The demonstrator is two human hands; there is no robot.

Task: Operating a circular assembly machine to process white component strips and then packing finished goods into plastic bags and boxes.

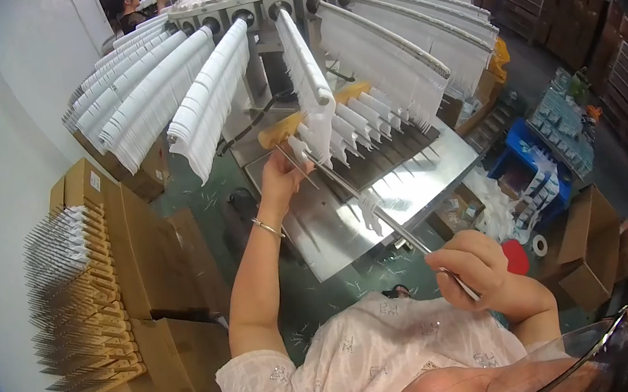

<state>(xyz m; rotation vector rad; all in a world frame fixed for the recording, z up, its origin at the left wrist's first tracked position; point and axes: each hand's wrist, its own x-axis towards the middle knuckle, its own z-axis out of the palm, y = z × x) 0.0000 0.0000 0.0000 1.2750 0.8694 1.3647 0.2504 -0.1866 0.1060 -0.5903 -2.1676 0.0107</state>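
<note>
My left hand (282, 175) is raised and grips the end of a wooden bar (284, 129) set with a row of thin metal pins, several of them wearing white sleeves (358, 118). The bar is held up against a hanging row of white pieces on one arm of the round machine (304, 63). My right hand (472, 266) is lower, near my chest, closed around a long thin metal rod (383, 222) that slants up toward the pins.
A shiny metal table (410, 186) lies under the bar. Cardboard boxes (151, 245) at my left carry stacked wooden pin bars (78, 304). Blue crates (527, 156) and more boxes (594, 251) stand at right. Another person (128, 9) works beyond the machine.
</note>
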